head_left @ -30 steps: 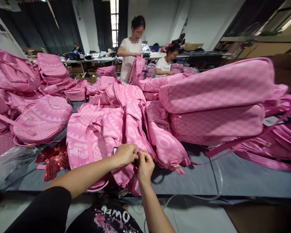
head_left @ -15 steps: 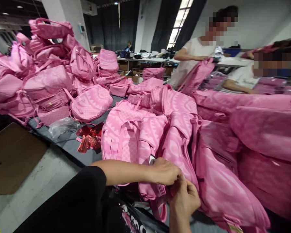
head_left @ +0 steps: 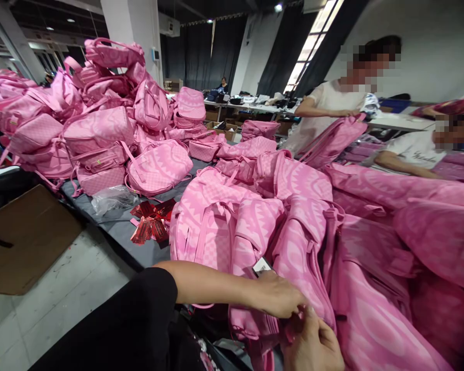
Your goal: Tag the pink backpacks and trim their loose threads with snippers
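Pink fabric is filling the room, folks, and the action is happening at 5 o'clock, counting from the middle of the view! One pink backpack (head_left: 303,252) is lying at 4 o'clock, sitting in a packed row on the table (head_left: 145,252). The left hand (head_left: 280,296) and the right hand (head_left: 315,342) are working at its lower edge, both gripping: fingers are curling in, fingertips are meeting and pinching a small part of it. Which part? The fingers are hiding that, and I'm not able to tell.

So how far along are we? This backpack is looking like one in mid-handling, I'm judging, with neither hand letting go and nothing showing me a finished fastening. By the left wrist a white label (head_left: 262,265) is poking up; whether it is hanging from a backpack, I'm not seeing.

Over at 8 o'clock, red shiny packets (head_left: 149,226) are lying loose, well apart from both hands. And at 10 o'clock a great heap of backpacks (head_left: 100,118) is towering; how many are done and how many are waiting, nothing is telling me. At 2 o'clock a co-worker (head_left: 332,103) is holding another backpack (head_left: 334,136).
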{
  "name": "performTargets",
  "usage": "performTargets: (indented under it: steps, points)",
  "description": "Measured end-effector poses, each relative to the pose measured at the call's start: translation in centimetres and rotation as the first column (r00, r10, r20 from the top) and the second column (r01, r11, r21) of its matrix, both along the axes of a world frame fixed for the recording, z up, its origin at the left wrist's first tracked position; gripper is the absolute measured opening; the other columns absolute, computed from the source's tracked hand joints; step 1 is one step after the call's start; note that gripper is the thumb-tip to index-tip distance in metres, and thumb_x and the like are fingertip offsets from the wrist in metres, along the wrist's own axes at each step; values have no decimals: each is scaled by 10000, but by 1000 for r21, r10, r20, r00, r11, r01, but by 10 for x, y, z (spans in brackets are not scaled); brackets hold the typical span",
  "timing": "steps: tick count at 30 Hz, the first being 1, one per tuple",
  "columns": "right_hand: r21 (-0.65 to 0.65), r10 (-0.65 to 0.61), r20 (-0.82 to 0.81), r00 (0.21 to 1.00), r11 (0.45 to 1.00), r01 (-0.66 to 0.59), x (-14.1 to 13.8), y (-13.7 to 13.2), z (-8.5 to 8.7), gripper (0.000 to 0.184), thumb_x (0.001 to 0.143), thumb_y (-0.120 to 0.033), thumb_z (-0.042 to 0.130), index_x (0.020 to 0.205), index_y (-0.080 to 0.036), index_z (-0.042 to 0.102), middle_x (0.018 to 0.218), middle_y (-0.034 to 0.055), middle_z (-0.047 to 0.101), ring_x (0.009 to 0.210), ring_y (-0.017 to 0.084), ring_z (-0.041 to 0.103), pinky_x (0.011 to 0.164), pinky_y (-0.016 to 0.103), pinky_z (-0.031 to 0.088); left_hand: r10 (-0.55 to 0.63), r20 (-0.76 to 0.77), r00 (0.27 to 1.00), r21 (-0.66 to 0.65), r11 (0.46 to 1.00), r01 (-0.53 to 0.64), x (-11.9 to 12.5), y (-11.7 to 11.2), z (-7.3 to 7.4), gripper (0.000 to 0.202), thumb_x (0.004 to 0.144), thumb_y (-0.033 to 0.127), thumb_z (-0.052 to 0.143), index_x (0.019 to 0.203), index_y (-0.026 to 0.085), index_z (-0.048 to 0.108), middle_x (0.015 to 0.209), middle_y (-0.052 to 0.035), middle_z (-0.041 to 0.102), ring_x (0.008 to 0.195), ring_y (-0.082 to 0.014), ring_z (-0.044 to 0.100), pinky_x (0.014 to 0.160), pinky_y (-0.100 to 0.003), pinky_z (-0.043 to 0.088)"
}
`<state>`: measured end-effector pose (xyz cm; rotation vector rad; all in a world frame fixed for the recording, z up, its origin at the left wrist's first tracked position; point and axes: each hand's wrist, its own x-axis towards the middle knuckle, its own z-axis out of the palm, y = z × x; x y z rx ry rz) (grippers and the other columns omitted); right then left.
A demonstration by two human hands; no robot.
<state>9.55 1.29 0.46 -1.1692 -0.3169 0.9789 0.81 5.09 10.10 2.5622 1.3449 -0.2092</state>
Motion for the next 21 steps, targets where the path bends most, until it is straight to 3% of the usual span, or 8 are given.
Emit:
performTargets:
  steps: [4,9,11,14,17,21]
  points:
    - [-4,11,53,999,1000,-11,0,-3,-3,445,528,-514,877,755,-175,698,605,-2,643,482,141,556,415,256,481,-15,4,1000,39,999,14,1,0,-1,286,922,294,442,1091,143,616,1020,-175,734,946,-316,699,693,-442,491]
    - [59,40,197,980,997,-52,4,-4,-11,356,625,-525,822,715,-217,669,544,-10,615,434,176,549,388,306,481,-62,16,998,-3,998,62,0,2,-3,167,908,287,499,923,209,646,983,-124,753,893,-275,706,594,-386,491]
    - [83,47,216,975,994,-66,5,-5,-12,342,640,-517,816,711,-218,665,548,-8,619,446,183,559,391,307,481,-44,23,999,21,999,43,0,2,-2,178,910,258,490,950,188,648,976,-142,750,881,-290,705,608,-406,505]
    - [80,57,222,973,994,-76,6,-5,-11,337,645,-512,812,722,-216,670,565,-1,633,463,190,572,387,308,479,-29,38,999,31,999,27,-1,2,-1,235,907,283,510,1039,143,645,980,-163,744,865,-299,700,623,-418,524]
    - [24,41,188,981,999,-46,4,-4,-10,338,611,-502,824,725,-219,678,562,-2,628,460,190,568,387,315,487,-56,37,998,-5,998,56,-1,1,-3,199,900,260,518,968,155,673,965,-125,752,859,-282,700,619,-399,532]
    - [-32,31,126,992,999,-27,3,-4,-9,339,575,-484,839,721,-225,676,583,-2,638,485,198,591,409,322,509,-50,42,998,66,997,47,-1,1,-5,250,906,244,478,1047,135,654,955,-139,747,877,-295,700,673,-440,545]
